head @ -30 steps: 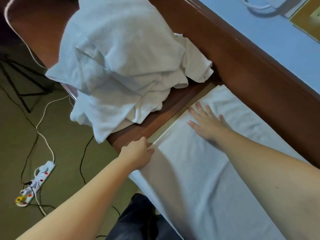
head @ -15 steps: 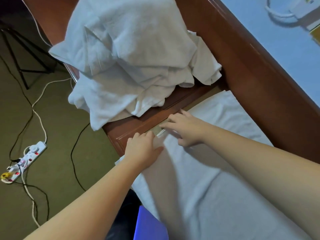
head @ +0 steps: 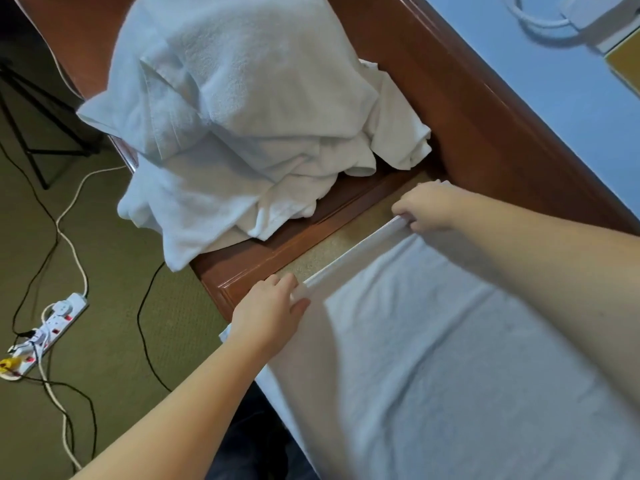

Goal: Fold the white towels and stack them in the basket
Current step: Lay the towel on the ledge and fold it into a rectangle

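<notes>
A white towel (head: 450, 358) lies spread flat on the table in front of me. My left hand (head: 270, 311) pinches its far left corner and my right hand (head: 427, 209) pinches its far right corner. The far edge between them is lifted a little and pulled straight. A heap of unfolded white towels (head: 242, 126) sits beyond on the raised wooden part of the table (head: 467, 116). No basket is in view.
The table's wooden rim (head: 277, 261) runs just beyond the towel's edge. On the green carpet at left lie a white power strip (head: 48, 332) and several cables. A black stand (head: 38, 126) is at the far left. A white cable (head: 540, 22) lies at top right.
My right hand went from lying flat on the towel to pinching its far right corner. My left hand moved right along the edge. The far edge has lifted off the table.
</notes>
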